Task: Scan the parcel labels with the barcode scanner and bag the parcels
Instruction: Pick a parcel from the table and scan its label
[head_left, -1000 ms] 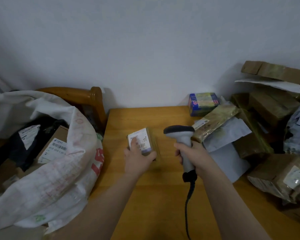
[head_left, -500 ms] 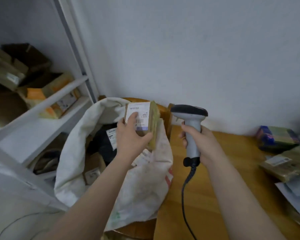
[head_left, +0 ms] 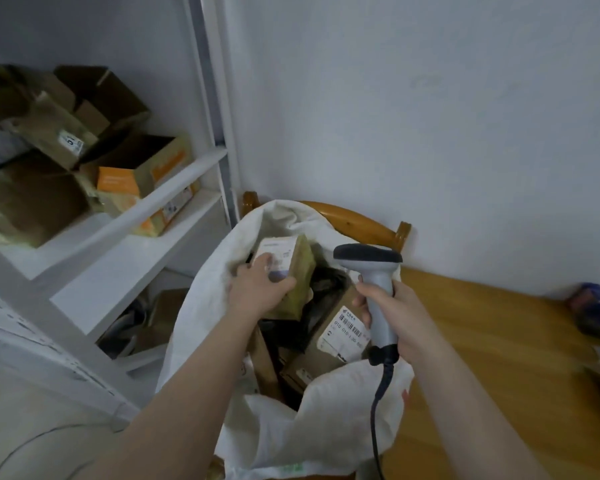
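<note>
The small parcel (head_left: 297,271), wrapped in yellowish tape, is in the mouth of the white sack (head_left: 326,431), above the other parcels. The left hand (head_left: 258,294) grips it, with the fingers curled over its white label (head_left: 279,258). This label has a barcode, but the print is too blurred to read.

The right hand (head_left: 400,315) is closed around the handle of the grey barcode scanner (head_left: 376,282), which stands upright over the right edge of the sack. Its black cable (head_left: 378,407) hangs down.

Inside the sack lies a brown box (head_left: 336,318) with a white label (head_left: 343,332). On it are a barcode and digits that begin "010 010". Around the box are dark bags and more cartons.

On the white shelf (head_left: 174,183) at the left stand brown cartons (head_left: 39,195) and an open orange and white box (head_left: 132,178). At the right is the wooden table (head_left: 492,348).
</note>
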